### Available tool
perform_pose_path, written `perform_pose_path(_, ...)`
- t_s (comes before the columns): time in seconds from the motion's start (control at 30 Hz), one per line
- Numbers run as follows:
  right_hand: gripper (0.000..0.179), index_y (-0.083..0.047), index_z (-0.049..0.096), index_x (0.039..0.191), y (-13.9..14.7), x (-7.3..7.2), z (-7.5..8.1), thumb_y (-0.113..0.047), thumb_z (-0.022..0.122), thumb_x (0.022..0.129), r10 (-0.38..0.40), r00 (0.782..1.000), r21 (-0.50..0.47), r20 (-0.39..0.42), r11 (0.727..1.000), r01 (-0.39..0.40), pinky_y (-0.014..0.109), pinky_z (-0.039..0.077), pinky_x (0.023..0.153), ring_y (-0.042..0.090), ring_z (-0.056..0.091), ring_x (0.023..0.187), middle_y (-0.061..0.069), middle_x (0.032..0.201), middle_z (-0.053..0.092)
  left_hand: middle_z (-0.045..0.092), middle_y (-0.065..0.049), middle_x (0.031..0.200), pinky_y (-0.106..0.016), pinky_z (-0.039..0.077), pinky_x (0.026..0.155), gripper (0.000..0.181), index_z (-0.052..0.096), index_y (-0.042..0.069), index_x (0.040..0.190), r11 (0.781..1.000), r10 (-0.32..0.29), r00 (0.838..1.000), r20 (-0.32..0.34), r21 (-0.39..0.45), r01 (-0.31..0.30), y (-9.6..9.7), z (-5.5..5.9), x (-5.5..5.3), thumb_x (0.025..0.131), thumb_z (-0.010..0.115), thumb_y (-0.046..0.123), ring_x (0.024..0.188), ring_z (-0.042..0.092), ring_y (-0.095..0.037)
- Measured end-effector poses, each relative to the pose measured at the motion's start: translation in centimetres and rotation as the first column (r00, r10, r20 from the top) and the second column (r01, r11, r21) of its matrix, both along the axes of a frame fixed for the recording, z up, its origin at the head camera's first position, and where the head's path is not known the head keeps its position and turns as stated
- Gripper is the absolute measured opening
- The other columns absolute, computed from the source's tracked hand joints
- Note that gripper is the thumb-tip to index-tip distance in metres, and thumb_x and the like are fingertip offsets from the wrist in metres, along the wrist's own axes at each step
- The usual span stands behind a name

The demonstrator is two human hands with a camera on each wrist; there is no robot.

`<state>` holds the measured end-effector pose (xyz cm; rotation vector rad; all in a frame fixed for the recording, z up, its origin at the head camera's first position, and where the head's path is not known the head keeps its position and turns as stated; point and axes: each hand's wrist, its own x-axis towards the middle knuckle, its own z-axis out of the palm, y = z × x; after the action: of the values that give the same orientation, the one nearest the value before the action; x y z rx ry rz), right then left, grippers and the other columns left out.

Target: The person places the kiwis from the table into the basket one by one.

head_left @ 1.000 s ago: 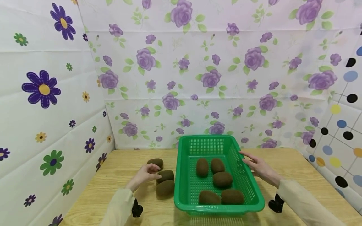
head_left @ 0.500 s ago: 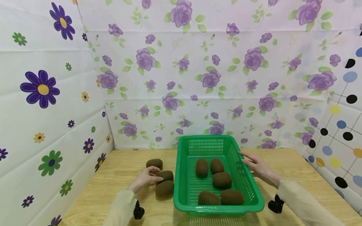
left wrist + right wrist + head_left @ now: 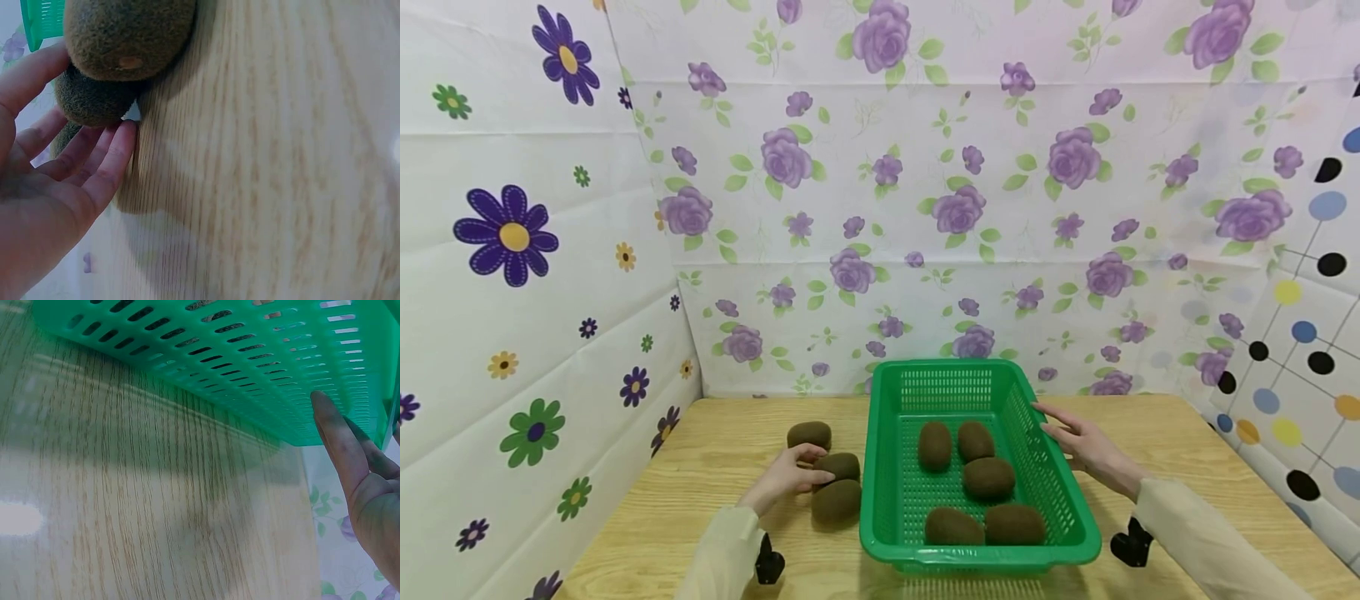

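My left hand (image 3: 784, 477) holds the middle of three brown fuzzy kiwis on the table, with thumb and fingers on either side of that kiwi (image 3: 844, 466). In the left wrist view this kiwi (image 3: 90, 103) sits between the thumb and the fingers, partly behind the nearer kiwi (image 3: 128, 37). The third kiwi (image 3: 809, 434) lies just beyond my fingertips. On the other side, my right hand (image 3: 1093, 450) rests against the right side of a green plastic basket (image 3: 977, 553). Its fingers lie fairly straight along the slotted outer wall, shown in the right wrist view.
Several kiwis (image 3: 989, 478) lie inside the basket, some in the middle and two by the front wall. The basket stands on a wooden table (image 3: 730, 442), beside the loose kiwis. A flowered cloth (image 3: 925, 208) hangs behind the table, with patterned cloths at both sides.
My left hand has shifted slightly right, and its thumb and fingers have come in around the middle kiwi. The right hand and the basket stay in place.
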<state>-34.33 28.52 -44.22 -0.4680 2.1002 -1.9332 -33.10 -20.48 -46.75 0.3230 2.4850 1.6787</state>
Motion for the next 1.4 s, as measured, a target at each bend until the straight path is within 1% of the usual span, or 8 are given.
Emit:
perform_pose_path(0.2,0.058,-0.009,0.016,0.145,-0.1,0.1,0.1,-0.021,0.045,0.097,0.009,1.000,-0.009,0.002,1.000,-0.009,0.050,0.046,0.076,0.036,0.052,0.104,0.031,0.133,0.031,0.049,-0.018,0.107,-0.041,0.048,0.074,0.048,0.053,-0.005,0.113,1.000,-0.002,1.000,-0.022,-0.002,0.002,0.2,-0.2,-0.2,0.075,0.075,0.014,0.089,0.054,-0.024)
perform_pose_path(0.47,0.056,-0.009,0.017,0.145,-0.1,0.1,0.2,-0.022,0.044,0.097,0.006,1.000,0.008,-0.004,1.000,-0.006,0.049,0.046,0.078,0.034,0.047,0.111,0.028,0.141,0.015,0.051,-0.017,0.106,-0.035,0.049,0.070,0.046,0.054,-0.007,0.111,1.000,-0.005,0.998,-0.058,0.007,0.005,0.3,-0.3,-0.1,0.074,0.075,0.011,0.088,0.053,-0.025)
perform_pose_path(0.63,0.056,-0.009,0.016,0.145,-0.1,0.0,0.1,-0.022,0.043,0.098,0.013,1.000,0.008,-0.005,1.000,-0.013,0.049,0.046,0.077,0.035,0.047,0.110,0.029,0.140,0.017,0.054,-0.016,0.107,-0.033,0.049,0.070,0.047,0.055,-0.009,0.111,1.000,-0.011,0.996,-0.091,-0.022,0.009,0.3,0.1,0.0,0.073,0.075,0.010,0.091,0.055,-0.027)
perform_pose_path(0.83,0.057,-0.009,0.016,0.145,-0.1,0.1,0.1,-0.022,0.043,0.098,0.014,1.000,0.014,-0.005,1.000,-0.014,0.048,0.046,0.077,0.033,0.049,0.108,0.030,0.140,0.017,0.059,-0.010,0.100,-0.032,0.046,0.070,0.044,0.060,-0.004,0.108,0.995,0.014,0.991,-0.133,-0.094,-0.027,0.1,0.3,-0.1,0.072,0.077,0.014,0.086,0.055,-0.022)
perform_pose_path(1.0,0.056,-0.009,0.016,0.145,0.0,0.1,0.1,-0.022,0.043,0.098,0.002,1.000,0.017,-0.005,1.000,-0.002,0.049,0.046,0.076,0.032,0.051,0.106,0.031,0.138,0.021,0.059,-0.010,0.097,-0.036,0.048,0.070,0.043,0.060,-0.004,0.109,0.998,0.013,0.993,-0.116,-0.063,-0.020,-0.2,0.4,-0.2,0.073,0.076,0.015,0.084,0.054,-0.022)
perform_pose_path(1.2,0.055,-0.011,0.017,0.146,0.0,0.0,-0.1,-0.022,0.042,0.098,0.001,1.000,0.016,0.001,1.000,-0.001,0.049,0.046,0.077,0.033,0.050,0.107,0.030,0.138,0.021,0.058,-0.011,0.100,-0.035,0.047,0.072,0.043,0.060,-0.003,0.110,0.999,0.018,0.994,-0.104,-0.024,-0.021,-0.6,1.4,-0.1,0.075,0.075,0.015,0.085,0.054,-0.021)
perform_pose_path(1.3,0.055,-0.011,0.017,0.146,0.0,-0.1,-0.1,-0.022,0.042,0.098,0.001,1.000,0.006,0.006,1.000,-0.001,0.049,0.046,0.076,0.035,0.050,0.106,0.030,0.136,0.026,0.058,-0.010,0.101,-0.033,0.044,0.073,0.043,0.060,-0.002,0.110,0.998,0.047,0.993,-0.108,-0.033,-0.051,-0.7,2.4,0.2,0.074,0.076,0.016,0.086,0.053,-0.023)
perform_pose_path(1.4,0.057,-0.009,0.015,0.146,-0.1,0.0,0.0,-0.022,0.043,0.098,0.011,1.000,-0.001,0.001,1.000,-0.011,0.049,0.046,0.076,0.036,0.051,0.105,0.030,0.134,0.030,0.058,-0.009,0.103,-0.036,0.043,0.075,0.043,0.060,-0.001,0.111,0.998,0.064,0.993,-0.096,-0.020,-0.066,-1.0,2.9,0.1,0.074,0.076,0.015,0.090,0.051,-0.025)
